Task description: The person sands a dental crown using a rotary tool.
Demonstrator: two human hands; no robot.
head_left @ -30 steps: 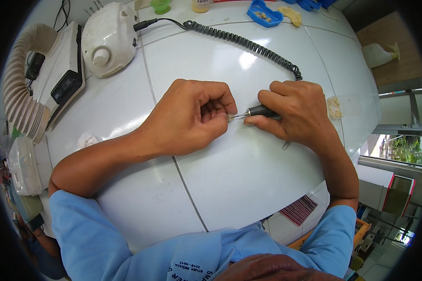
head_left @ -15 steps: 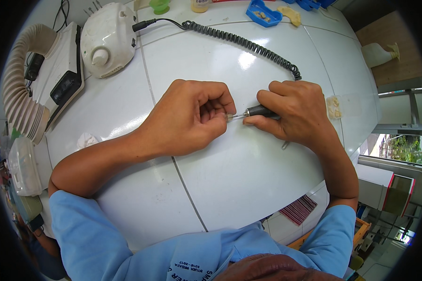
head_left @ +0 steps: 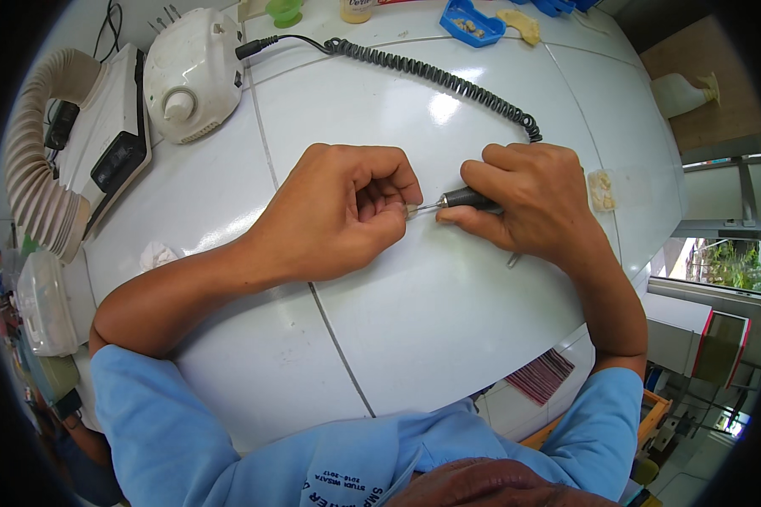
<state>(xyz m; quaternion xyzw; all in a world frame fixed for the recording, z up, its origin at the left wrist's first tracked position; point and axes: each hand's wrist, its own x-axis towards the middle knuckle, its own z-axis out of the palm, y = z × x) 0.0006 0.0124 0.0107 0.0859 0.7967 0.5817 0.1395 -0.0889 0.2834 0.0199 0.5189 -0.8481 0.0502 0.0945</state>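
1. A glossy white table [head_left: 448, 329] gleams with reflected light beneath a person in a blue shirt [head_left: 169, 422], dark lettering [head_left: 347, 487] printed across the chest and partly lost in the folds.
2. At centre, the left hand [head_left: 334, 211] works with fingers [head_left: 385, 230] pinched together on a small pale piece [head_left: 411, 209], held over the table.
3. Opposite, the right hand [head_left: 537, 203] has its fingers clamped around a black handpiece [head_left: 465, 198]; its thin metal bit [head_left: 428, 206] points at the piece, contact too small to confirm.
4. Little has changed in the past second: both hands keep their pose as the view drifts slightly, suggesting steady, fine work without any regripping.
5. Beyond, a clear container [head_left: 601, 191] of pale fragments sits right of the right hand, while a coiled black cord [head_left: 431, 72] runs to a white control box [head_left: 196, 80].
6. At the far edge stand a lettered bottle [head_left: 356, 10], cropped by the frame, and a blue tray [head_left: 492, 37] holding more fragments.
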